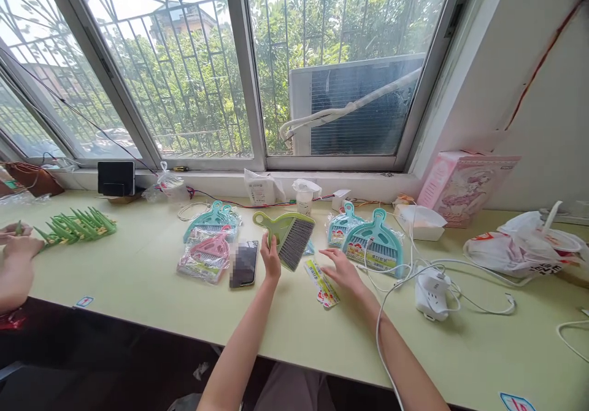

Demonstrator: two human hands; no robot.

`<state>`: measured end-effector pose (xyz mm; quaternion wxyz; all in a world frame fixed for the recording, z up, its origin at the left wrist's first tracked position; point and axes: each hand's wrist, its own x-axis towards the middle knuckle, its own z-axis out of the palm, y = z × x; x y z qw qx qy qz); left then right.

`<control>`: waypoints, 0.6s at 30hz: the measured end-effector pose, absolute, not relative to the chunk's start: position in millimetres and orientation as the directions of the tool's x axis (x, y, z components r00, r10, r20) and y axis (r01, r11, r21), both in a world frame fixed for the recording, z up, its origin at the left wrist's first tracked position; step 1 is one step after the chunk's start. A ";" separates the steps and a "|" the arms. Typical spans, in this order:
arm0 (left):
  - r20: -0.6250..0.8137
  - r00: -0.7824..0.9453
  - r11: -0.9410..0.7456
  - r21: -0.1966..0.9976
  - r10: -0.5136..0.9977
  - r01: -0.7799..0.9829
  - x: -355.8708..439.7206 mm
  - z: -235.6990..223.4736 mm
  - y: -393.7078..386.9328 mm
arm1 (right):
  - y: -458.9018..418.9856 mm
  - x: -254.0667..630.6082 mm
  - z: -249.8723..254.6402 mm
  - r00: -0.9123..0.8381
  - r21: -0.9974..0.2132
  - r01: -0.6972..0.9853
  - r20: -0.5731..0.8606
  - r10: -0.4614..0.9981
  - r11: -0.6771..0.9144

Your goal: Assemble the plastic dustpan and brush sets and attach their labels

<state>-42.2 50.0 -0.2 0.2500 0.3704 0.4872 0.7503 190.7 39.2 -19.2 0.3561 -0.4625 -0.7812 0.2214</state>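
Note:
My left hand [272, 259] is wrapped round a small green dustpan [271, 221] with a grey-bristled hand brush [297, 243] nested against it, held tilted above the table. Fingers spread, my right hand [344, 270] is empty beside some printed cardboard labels [322, 285] lying on the tabletop; whether it touches them I cannot tell. Just right of that hand are turquoise dustpan sets [380, 233] with labels on them. To the left lie a wrapped pink dustpan set [211, 253] and more turquoise ones [215, 215]. A phone [243, 264] rests close to my left wrist.
White cables and a power strip [432, 293] spread over the right side, one cable crossing my right forearm. Beyond are a plastic bag [506, 245], a tissue box [419, 221] and a pink box [469, 187]. At far left, another person's hands [18, 242] work beside green plastic pieces [80, 224].

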 end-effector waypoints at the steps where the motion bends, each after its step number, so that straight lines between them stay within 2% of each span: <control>1: 0.326 -0.593 -0.403 0.915 0.737 0.002 -38.4 -1.7 48.4 | 39.6 189.8 -18.0 -0.279 -0.645 0.575 0.424 0.862 0.503; 5: 0.397 -0.505 -0.402 0.910 0.766 0.106 -15.2 -8.0 34.6 | 34.9 178.8 -12.1 -0.145 -0.549 0.590 0.649 0.747 0.592; 9: 0.472 -0.306 -0.435 0.881 0.827 0.185 6.9 -13.2 13.6 | 23.0 162.5 -13.2 -0.182 -0.454 0.636 0.698 0.693 0.624; 13: 0.488 -0.149 -0.442 0.859 0.860 0.260 10.2 -16.8 6.0 | 20.3 154.0 -18.6 -0.132 -0.498 0.642 0.676 0.725 0.582; 18: 0.494 -0.038 -0.469 0.845 0.869 0.257 0.0 -19.1 10.3 | 27.0 157.3 -16.3 -0.130 -0.601 0.522 0.645 0.753 0.605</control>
